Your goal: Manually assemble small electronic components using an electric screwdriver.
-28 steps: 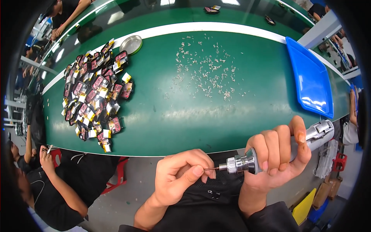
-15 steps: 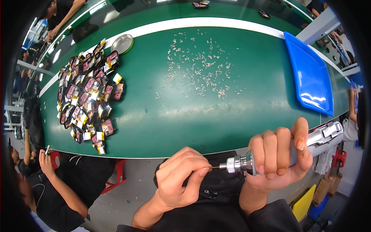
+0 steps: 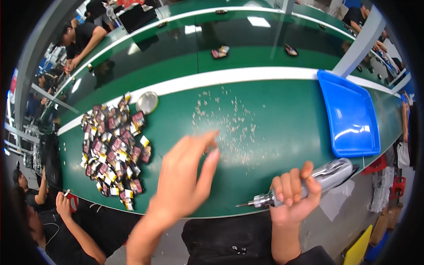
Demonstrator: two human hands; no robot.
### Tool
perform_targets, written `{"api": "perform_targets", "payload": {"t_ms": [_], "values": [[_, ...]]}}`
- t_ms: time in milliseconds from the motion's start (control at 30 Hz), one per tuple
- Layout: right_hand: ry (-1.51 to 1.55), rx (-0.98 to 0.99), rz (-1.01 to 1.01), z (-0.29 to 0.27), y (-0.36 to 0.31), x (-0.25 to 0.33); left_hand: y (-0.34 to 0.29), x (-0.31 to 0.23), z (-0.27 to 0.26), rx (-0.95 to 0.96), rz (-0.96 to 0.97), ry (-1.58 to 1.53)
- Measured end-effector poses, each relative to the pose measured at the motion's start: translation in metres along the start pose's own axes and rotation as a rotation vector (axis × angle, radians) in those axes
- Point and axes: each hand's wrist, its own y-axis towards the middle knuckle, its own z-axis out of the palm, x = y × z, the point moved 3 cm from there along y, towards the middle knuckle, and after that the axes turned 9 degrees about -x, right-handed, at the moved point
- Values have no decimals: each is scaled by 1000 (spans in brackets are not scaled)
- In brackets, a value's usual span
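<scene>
My right hand (image 3: 295, 194) is wrapped round a silver electric screwdriver (image 3: 327, 176), held near the front edge of the green table. Its thin bit (image 3: 242, 205) points left and touches nothing. My left hand (image 3: 187, 170) reaches forward over the table, slightly blurred, with thumb and forefinger apart and no object visible between them. Just beyond its fingertips lie many tiny pale slivers (image 3: 238, 119), scattered over the tabletop and too small to name surely. Left of that hand is a heap of small black parts (image 3: 117, 145) with pink faces and white-and-yellow tabs.
A shallow round metal dish (image 3: 147, 102) stands behind the heap. At the right a blue plastic tray (image 3: 353, 121) lies near a grey post (image 3: 360, 44). Beyond a white rail (image 3: 247, 74) runs a belt with a few parts. Other people sit at left and far left.
My left hand has left the screwdriver's bit and moved forward over the table toward the slivers. The screwdriver stays in my right hand. The view has tilted up, showing more beyond the table.
</scene>
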Motion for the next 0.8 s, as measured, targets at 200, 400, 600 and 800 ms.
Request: {"api": "perform_targets", "payload": {"t_ms": [200, 400, 600, 800], "values": [[19, -20, 107, 7, -3, -31, 157, 97, 45, -19, -10, 595], [89, 21, 212, 11, -3, -26, 207, 124, 103, -43, 66, 753], [66, 24, 257, 9, -5, -27, 205, 140, 105, 105, 447, 862], [120, 16, 272, 10, -11, -21, 182, 116, 73, 80, 409, 717]]}}
